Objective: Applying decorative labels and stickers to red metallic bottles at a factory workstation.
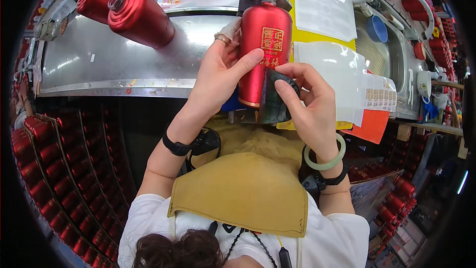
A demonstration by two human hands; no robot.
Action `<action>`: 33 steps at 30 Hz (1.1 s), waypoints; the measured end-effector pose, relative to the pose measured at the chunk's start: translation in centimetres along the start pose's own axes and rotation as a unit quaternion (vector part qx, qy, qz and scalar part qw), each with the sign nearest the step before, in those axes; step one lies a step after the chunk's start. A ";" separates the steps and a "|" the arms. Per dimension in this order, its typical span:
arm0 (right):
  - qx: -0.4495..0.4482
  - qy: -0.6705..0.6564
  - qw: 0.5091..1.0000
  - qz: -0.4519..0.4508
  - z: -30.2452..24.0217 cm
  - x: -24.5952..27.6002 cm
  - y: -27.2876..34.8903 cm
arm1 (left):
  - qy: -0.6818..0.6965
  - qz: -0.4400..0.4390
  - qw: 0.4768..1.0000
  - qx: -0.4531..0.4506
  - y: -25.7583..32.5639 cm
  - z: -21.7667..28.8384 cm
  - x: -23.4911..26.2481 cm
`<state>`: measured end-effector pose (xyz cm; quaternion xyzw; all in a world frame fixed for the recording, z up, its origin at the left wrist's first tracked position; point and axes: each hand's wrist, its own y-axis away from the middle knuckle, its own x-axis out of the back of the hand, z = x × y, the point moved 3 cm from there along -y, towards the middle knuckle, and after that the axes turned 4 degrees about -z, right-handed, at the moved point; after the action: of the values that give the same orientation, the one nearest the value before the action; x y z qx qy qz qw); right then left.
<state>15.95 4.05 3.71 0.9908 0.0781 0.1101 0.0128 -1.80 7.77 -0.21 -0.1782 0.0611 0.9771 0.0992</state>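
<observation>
A glossy red bottle (254, 34) with gold lettering stands nearly upright in front of me at the bench edge, its glass neck bare. My left hand (220, 69) is wrapped round its left side, the thumb across the front and a wrapped fingertip behind. In my right hand (312, 101), a dark, flat, flexible scraper-like piece (273, 100) is pinched between thumb and fingers. Its edge lies against the lower right front of the bottle, beside the lettering. Behind the bottle is a dark metal holder (253, 1).
Two more red bottles (144, 22) are on the metal bench (99, 69) at left. Printed sheets (325, 0) and a yellow board (297, 32) lie to the right, beside a sink (404, 64) with a blue cup (378, 29). Racks of red bottles (64, 183) stand below left.
</observation>
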 end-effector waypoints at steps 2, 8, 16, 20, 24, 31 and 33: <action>-0.004 0.010 1.000 0.000 0.0 0.0 0.0 | 0.002 0.000 1.000 -0.002 0.0 -0.1 0.0; 0.007 0.047 0.999 0.004 -0.3 -0.2 -0.1 | 0.003 0.002 1.000 0.002 0.0 0.3 -0.2; 0.009 -0.054 0.998 -0.028 -0.9 0.8 -0.8 | 0.065 -0.004 0.998 0.021 -0.1 0.4 0.4; 0.085 -0.058 0.992 0.073 -1.2 4.9 -4.1 | 0.078 0.052 0.995 0.033 -0.2 0.8 1.1; 0.030 -0.045 0.998 -0.014 -0.7 3.4 -6.8 | 0.032 -0.003 0.999 0.028 0.3 0.5 0.1; -0.036 -0.085 0.996 -0.022 2.0 1.0 -8.2 | -0.025 0.012 1.000 0.009 0.6 0.4 -0.8; -0.031 -0.076 0.996 -0.030 2.1 1.3 -8.3 | -0.031 0.011 0.999 0.017 0.6 0.5 -0.8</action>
<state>16.35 12.47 1.58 0.9926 0.1036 0.0363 0.0526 -1.39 7.12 0.60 -0.1458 0.0770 0.9819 0.0929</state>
